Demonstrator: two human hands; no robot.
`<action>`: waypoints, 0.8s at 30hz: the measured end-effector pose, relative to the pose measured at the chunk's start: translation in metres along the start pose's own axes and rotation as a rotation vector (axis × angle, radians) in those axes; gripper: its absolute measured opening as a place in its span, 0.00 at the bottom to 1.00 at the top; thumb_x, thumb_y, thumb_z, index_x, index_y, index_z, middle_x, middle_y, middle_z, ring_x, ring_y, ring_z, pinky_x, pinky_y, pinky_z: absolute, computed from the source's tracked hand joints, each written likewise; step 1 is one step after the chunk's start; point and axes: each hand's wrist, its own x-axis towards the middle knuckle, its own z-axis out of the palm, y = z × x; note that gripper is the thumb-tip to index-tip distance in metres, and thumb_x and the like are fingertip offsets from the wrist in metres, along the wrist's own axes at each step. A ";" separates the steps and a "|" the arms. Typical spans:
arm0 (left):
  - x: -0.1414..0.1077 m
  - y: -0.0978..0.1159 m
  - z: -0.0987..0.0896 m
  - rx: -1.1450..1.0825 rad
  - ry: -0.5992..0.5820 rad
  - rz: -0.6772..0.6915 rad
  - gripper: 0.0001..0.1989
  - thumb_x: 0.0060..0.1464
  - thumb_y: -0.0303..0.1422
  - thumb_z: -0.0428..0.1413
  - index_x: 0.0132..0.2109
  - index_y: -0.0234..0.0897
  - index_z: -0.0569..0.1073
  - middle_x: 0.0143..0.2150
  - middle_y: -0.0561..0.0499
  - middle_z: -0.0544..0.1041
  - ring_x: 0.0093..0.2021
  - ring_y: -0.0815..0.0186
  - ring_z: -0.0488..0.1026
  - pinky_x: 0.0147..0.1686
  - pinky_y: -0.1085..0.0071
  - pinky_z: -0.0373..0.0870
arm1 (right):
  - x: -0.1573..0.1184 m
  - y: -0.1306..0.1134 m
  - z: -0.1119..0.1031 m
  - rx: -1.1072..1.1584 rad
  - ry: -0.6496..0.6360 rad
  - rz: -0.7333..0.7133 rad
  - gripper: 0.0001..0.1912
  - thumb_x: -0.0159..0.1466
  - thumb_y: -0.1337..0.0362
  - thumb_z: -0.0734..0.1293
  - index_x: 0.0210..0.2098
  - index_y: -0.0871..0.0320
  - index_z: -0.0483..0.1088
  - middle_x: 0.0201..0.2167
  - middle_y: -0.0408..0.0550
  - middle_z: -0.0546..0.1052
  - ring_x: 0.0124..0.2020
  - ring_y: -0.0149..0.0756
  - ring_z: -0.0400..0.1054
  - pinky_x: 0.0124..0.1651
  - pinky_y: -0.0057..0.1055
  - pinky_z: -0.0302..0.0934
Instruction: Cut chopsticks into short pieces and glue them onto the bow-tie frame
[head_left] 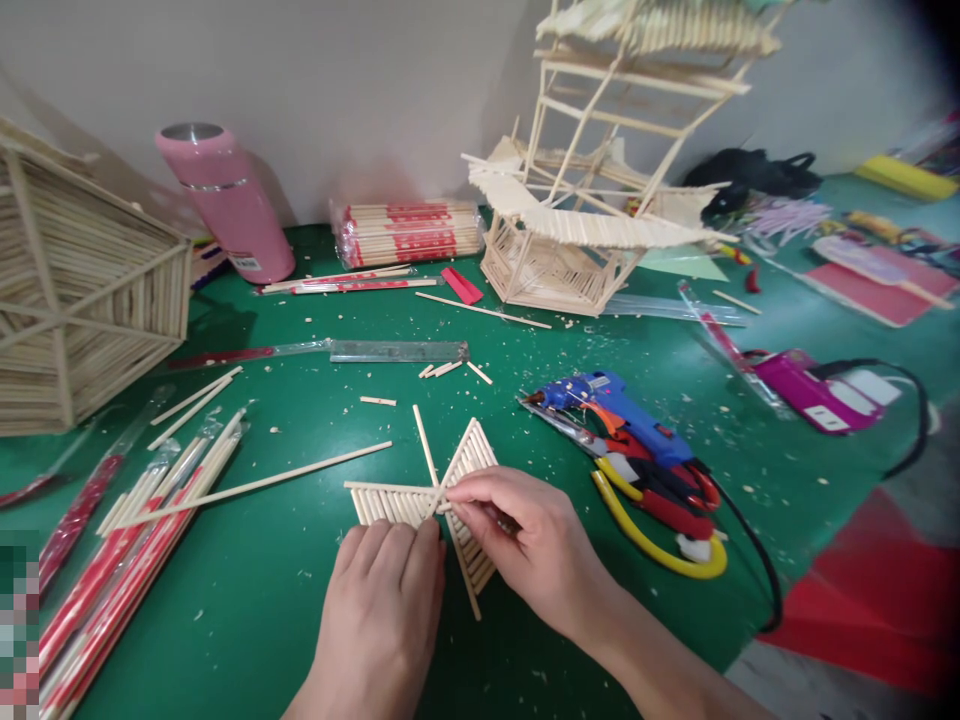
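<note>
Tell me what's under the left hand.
The left hand covers the near part of a small panel of wooden sticks; the panel's far edge shows beyond the fingers. Whatever else lies beneath the fingers and palm is hidden.

Glue gun [622, 405] right of 1 flask [229, 205]; pagoda model [600, 190] between, behind.

Bare left hand [384, 600], bare right hand [536, 535] and forearm [660, 650]

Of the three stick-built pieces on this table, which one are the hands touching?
The small, flat, partly filled frame, under the left hand and right hand; neither touches the big ribbed piece at left or the tiered tower.
</note>
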 end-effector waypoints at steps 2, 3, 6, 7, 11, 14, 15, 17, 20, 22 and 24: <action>0.000 0.000 0.000 0.004 0.004 0.009 0.07 0.54 0.22 0.48 0.38 0.29 0.70 0.24 0.50 0.68 0.24 0.64 0.61 0.26 0.68 0.58 | 0.000 0.000 0.000 0.000 0.004 -0.002 0.09 0.61 0.72 0.60 0.35 0.56 0.70 0.31 0.46 0.76 0.34 0.32 0.70 0.37 0.28 0.65; -0.001 0.000 0.000 0.010 -0.004 0.017 0.08 0.54 0.22 0.48 0.39 0.28 0.70 0.24 0.49 0.68 0.25 0.64 0.61 0.26 0.68 0.58 | 0.000 0.000 0.000 -0.002 0.002 -0.002 0.09 0.61 0.72 0.59 0.35 0.56 0.70 0.31 0.46 0.76 0.34 0.32 0.70 0.37 0.28 0.65; -0.004 -0.002 0.000 0.042 -0.050 0.062 0.10 0.54 0.23 0.47 0.43 0.26 0.69 0.25 0.49 0.68 0.26 0.65 0.62 0.27 0.68 0.59 | 0.000 0.000 0.000 -0.006 -0.005 0.001 0.09 0.61 0.72 0.60 0.35 0.57 0.70 0.31 0.46 0.76 0.34 0.32 0.70 0.37 0.28 0.64; -0.006 -0.002 0.000 0.058 -0.065 0.080 0.11 0.55 0.23 0.47 0.44 0.26 0.69 0.26 0.49 0.68 0.26 0.65 0.62 0.27 0.68 0.58 | 0.001 0.000 0.000 -0.007 -0.007 0.001 0.09 0.61 0.72 0.59 0.35 0.57 0.70 0.31 0.46 0.76 0.34 0.32 0.70 0.37 0.28 0.64; -0.007 -0.004 0.000 0.109 -0.093 0.120 0.12 0.55 0.23 0.46 0.45 0.28 0.68 0.26 0.50 0.68 0.26 0.65 0.62 0.27 0.67 0.58 | 0.001 0.001 0.000 -0.009 0.005 -0.004 0.09 0.61 0.72 0.59 0.35 0.56 0.70 0.31 0.45 0.76 0.34 0.32 0.70 0.38 0.28 0.64; -0.007 -0.004 0.001 0.134 -0.110 0.126 0.12 0.55 0.23 0.46 0.46 0.27 0.68 0.27 0.49 0.68 0.26 0.65 0.62 0.27 0.67 0.58 | 0.000 0.001 0.000 -0.007 0.009 -0.008 0.09 0.60 0.72 0.59 0.35 0.56 0.70 0.31 0.45 0.76 0.34 0.32 0.70 0.37 0.28 0.64; -0.007 -0.004 0.001 0.141 -0.112 0.129 0.12 0.55 0.23 0.46 0.46 0.27 0.68 0.27 0.49 0.67 0.27 0.65 0.62 0.27 0.67 0.58 | 0.000 0.001 0.000 -0.008 0.007 -0.006 0.09 0.60 0.72 0.59 0.35 0.57 0.70 0.31 0.45 0.76 0.34 0.32 0.70 0.37 0.28 0.64; -0.007 -0.004 0.001 0.149 -0.116 0.131 0.13 0.55 0.23 0.45 0.46 0.27 0.67 0.27 0.49 0.67 0.27 0.65 0.62 0.27 0.67 0.58 | 0.000 0.001 0.001 -0.011 0.000 0.001 0.09 0.60 0.72 0.59 0.35 0.57 0.70 0.32 0.45 0.76 0.34 0.32 0.70 0.37 0.29 0.64; -0.007 -0.004 0.001 0.151 -0.125 0.125 0.13 0.55 0.23 0.45 0.46 0.27 0.68 0.27 0.49 0.67 0.26 0.65 0.62 0.27 0.68 0.57 | 0.001 0.001 0.002 -0.017 -0.009 0.002 0.09 0.61 0.72 0.59 0.35 0.57 0.70 0.32 0.46 0.76 0.34 0.32 0.70 0.38 0.29 0.64; -0.007 -0.004 0.001 0.150 -0.129 0.119 0.12 0.55 0.24 0.45 0.46 0.27 0.68 0.27 0.50 0.67 0.26 0.65 0.62 0.26 0.68 0.57 | 0.001 0.001 0.002 -0.019 -0.008 -0.003 0.09 0.61 0.72 0.59 0.35 0.57 0.70 0.32 0.46 0.76 0.34 0.32 0.70 0.37 0.29 0.64; -0.007 -0.004 0.001 0.149 -0.121 0.117 0.12 0.56 0.24 0.45 0.45 0.28 0.68 0.27 0.50 0.67 0.26 0.65 0.62 0.26 0.68 0.57 | 0.001 0.001 0.001 -0.022 -0.002 -0.006 0.09 0.61 0.72 0.59 0.35 0.57 0.70 0.31 0.46 0.76 0.34 0.32 0.70 0.37 0.29 0.64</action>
